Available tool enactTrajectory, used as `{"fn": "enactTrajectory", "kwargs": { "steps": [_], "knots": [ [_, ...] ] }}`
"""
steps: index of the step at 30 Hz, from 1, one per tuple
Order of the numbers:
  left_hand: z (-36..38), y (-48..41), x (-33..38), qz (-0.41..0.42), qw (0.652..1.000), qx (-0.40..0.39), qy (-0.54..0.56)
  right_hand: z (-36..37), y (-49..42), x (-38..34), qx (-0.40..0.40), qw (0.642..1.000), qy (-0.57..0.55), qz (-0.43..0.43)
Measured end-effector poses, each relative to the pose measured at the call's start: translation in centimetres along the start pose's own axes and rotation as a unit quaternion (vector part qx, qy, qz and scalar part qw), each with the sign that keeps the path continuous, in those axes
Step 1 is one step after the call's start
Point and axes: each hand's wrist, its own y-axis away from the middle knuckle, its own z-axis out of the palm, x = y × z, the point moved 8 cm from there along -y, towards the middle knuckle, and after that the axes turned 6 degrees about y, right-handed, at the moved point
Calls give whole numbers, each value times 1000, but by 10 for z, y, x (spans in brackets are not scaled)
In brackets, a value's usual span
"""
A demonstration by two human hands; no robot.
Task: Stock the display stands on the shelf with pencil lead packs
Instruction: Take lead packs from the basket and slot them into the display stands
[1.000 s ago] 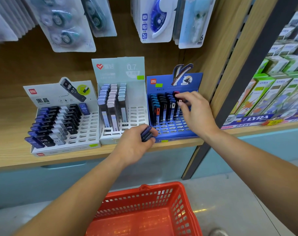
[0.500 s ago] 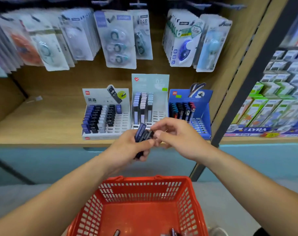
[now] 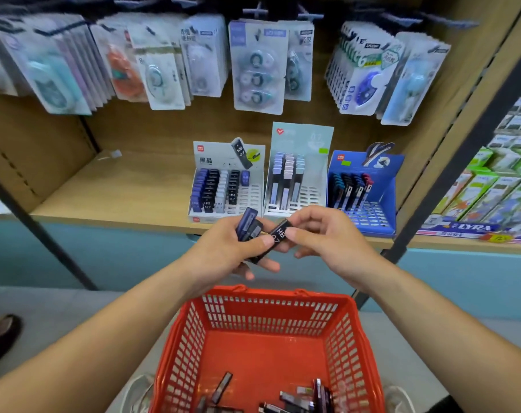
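Three stands partly filled, stocking in progress

Along shelf [image 3: 119,189], left to right: white stand [image 3: 248,201], pale stand [image 3: 312,193], blue stand [image 3: 387,204], each with packs in far or left slots, near and right slots bare. Nearer: left hand [image 3: 223,251] clasping bundle of packs [image 3: 248,225]; black HB pack [image 3: 280,234] pinched by right hand [image 3: 327,236], lower end under left thumb. Nearest: red basket [image 3: 268,293], loose packs [image 3: 295,397] remaining. Judged about half done.

A black HB 0.7 pack [image 3: 279,234] is tilting between left hand [image 3: 223,254] and right hand [image 3: 327,239]; bluish packs [image 3: 247,223] are resting in the left; three part-filled display stands [image 3: 298,177] are sitting abreast on the shelf [image 3: 119,189].
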Motion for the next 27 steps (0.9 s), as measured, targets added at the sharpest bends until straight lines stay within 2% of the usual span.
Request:
{"fn": "enactTrajectory", "kwargs": {
  "steps": [5,10,15,20,27],
  "knots": [
    [-25,-3,-9,3,997,56,-62,6,-16,5,42,999,-10,3],
    [-74,-7,-32,-43,990,132,-36,6,-57,15,104,994,-7,6],
    [-118,-5,-61,-87,980,176,-17,16,-112,28,140,988,60,-20],
    [-142,-4,-68,-94,980,174,-27,29,-159,42,161,975,148,-48],
    [-151,-12,-63,-99,980,172,-25,50,-189,48,149,959,225,-90]
  ]
}}
